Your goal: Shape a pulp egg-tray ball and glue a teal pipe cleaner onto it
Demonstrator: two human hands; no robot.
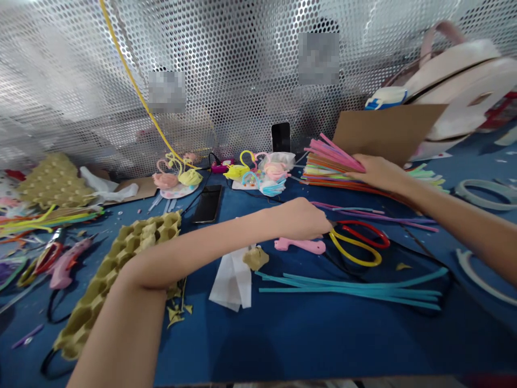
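Note:
My right hand [377, 171] is closed around part of a thick bundle of pipe cleaners [323, 171], with pink ones uppermost between its fingers and thumb. My left hand [309, 218] reaches across to the middle, bent into a closed shape. It covers the blade end of a pair of scissors [359, 242] with red and yellow handles; its fingertips are hidden, so any held thing does not show. Below it lies a pink hot glue gun [301, 246], partly covered. Several blue pipe cleaners [351, 288] lie loose in front. Purple and pink ones [388, 216] lie just behind the scissors.
An egg carton [105, 280] is at left, white paper [234, 283] and a carton scrap [256, 258] in the middle. Pipe-cleaner swans [177, 178] and a phone [208, 203] lie farther back. Cardboard [388, 132] and a white bag [464, 86] stand behind my right hand.

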